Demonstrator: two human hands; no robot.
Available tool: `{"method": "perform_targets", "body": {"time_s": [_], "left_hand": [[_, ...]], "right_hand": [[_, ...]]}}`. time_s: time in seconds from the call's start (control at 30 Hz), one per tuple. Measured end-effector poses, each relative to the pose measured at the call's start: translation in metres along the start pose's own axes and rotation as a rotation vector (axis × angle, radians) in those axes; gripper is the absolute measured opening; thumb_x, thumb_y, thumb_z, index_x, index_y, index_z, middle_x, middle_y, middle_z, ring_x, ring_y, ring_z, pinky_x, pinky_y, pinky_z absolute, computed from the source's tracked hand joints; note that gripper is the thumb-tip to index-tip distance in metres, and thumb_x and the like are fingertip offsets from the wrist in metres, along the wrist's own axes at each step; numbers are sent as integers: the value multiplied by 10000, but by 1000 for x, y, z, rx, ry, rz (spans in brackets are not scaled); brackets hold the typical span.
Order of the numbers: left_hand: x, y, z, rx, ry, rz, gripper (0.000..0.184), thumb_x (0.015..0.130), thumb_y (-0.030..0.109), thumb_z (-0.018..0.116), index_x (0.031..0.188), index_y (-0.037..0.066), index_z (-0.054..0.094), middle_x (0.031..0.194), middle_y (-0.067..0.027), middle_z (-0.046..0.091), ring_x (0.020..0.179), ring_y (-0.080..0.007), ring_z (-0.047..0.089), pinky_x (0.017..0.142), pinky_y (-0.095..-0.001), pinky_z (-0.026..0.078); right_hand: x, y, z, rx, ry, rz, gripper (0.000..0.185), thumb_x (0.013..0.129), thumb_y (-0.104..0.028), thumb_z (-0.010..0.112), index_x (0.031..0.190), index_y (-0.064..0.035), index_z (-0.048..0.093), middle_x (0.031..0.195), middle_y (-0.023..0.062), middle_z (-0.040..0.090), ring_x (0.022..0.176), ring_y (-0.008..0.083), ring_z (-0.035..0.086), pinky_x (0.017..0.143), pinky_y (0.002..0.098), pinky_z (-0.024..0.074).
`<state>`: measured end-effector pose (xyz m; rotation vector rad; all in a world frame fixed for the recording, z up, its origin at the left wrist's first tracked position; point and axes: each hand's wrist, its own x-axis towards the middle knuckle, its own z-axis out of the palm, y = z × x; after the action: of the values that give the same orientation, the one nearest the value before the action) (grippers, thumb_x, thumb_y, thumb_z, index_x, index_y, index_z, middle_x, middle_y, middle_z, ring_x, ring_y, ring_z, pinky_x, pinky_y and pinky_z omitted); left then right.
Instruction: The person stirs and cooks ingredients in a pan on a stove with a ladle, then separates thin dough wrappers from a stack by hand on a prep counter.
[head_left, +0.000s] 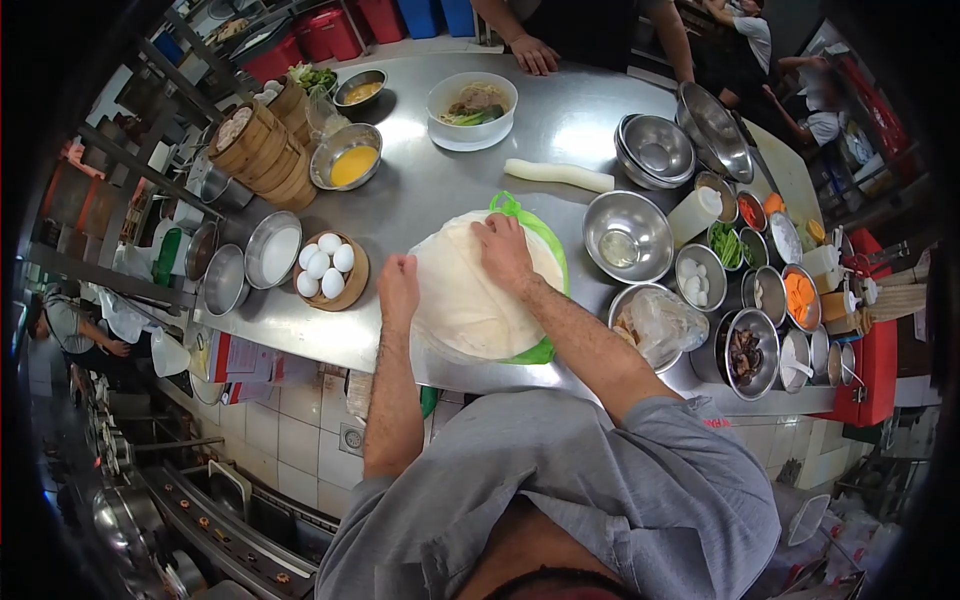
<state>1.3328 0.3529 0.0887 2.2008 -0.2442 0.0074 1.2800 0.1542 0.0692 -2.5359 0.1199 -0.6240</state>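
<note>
A thin, pale, round dough sheet [475, 300] lies spread over a bright green round piece [560, 290] with a looped end, on the steel table in front of me. My left hand [398, 287] is closed at the sheet's left edge, fingers pinched on it. Over the upper part of the sheet, my right hand [505, 252] has its fingers curled down and closed on the dough. Beyond the sheet rests a white dough roll [558, 176]. To the left, several white eggs [332, 284] sit in a round wooden holder.
On the left stand bamboo steamers [255, 150] and a bowl of beaten egg [354, 166]. Opposite is a white noodle bowl [473, 103], near another person's hand [535, 55]. Several metal bowls, including an oily one [628, 236], crowd the right side beside a bag-covered bowl [660, 322].
</note>
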Motion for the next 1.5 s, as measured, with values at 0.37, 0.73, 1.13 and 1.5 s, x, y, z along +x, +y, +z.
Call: {"method": "perform_targets", "body": {"time_s": [0.37, 0.73, 1.13, 1.5], "left_hand": [[42, 43, 48, 341, -99, 18, 544, 787, 455, 619, 1008, -34, 530, 1048, -222, 591, 927, -362, 588, 803, -434, 464], [41, 61, 39, 613, -218, 145, 238, 873, 295, 524, 930, 70, 576, 860, -149, 660, 835, -361, 624, 727, -456, 483], [34, 46, 38, 313, -29, 32, 261, 863, 312, 545, 927, 59, 556, 880, -162, 657, 854, -369, 618, 711, -471, 472], [47, 30, 38, 367, -160, 40, 255, 788, 248, 573, 802, -5, 600, 801, -211, 632, 807, -390, 604, 700, -466, 473]], "right_hand": [[-1, -2, -3, 30, 6, 2, 337, 719, -32, 521, 1040, -75, 615, 1042, 119, 511, 1015, 297, 442, 861, 410, 383], [-1, -1, -2, 39, 11, 2, 316, 735, -39, 514, 1031, -81, 615, 1027, 119, 510, 997, 301, 445, 847, 409, 386], [-1, -1, -1, 10, 26, -9, 326, 724, -41, 522, 1028, -96, 624, 1021, 116, 516, 992, 294, 456, 837, 403, 392], [17, -19, -5, -22, -164, -113, 268, 831, -216, 522, 1067, -178, 644, 1081, 90, 501, 1045, 262, 430, 830, 421, 351]]}}
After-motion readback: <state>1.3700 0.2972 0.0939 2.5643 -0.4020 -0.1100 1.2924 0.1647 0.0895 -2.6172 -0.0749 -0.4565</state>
